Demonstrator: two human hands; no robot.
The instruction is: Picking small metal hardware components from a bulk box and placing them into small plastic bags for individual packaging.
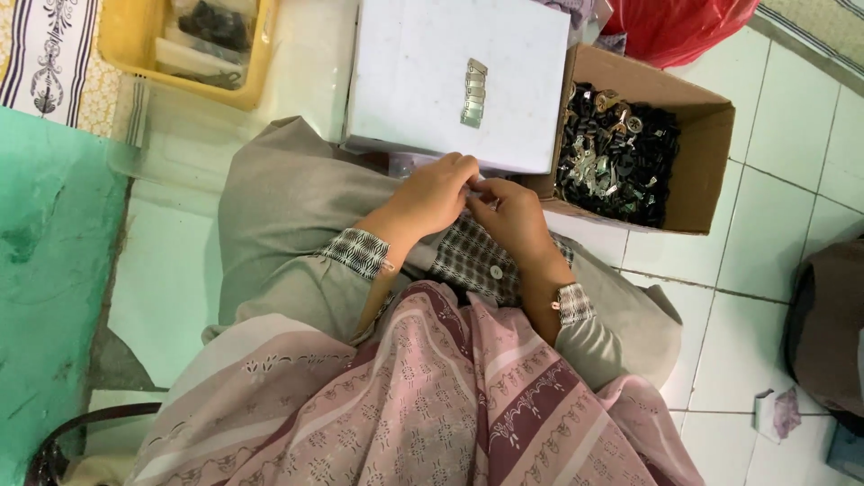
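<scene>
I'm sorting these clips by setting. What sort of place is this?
Probably a home or small workshop doing piecework on the floor: a person sits on white floor tiles beside a cardboard box of small black and metal parts, with a white box as a work surface.

This looks like a home where small piecework is done on the floor, not a real factory. The person sits on a white tiled floor with the work kept in simple containers around the lap. An open cardboard box at the right is full of small black and metal parts, all mixed together. A white box serves as a low work surface, and a short row of finished metal pieces lies on top of it. A yellow plastic tray with bagged dark parts stands at the upper left. A patterned cloth and a red plastic bag lie near, as in a household room.
</scene>
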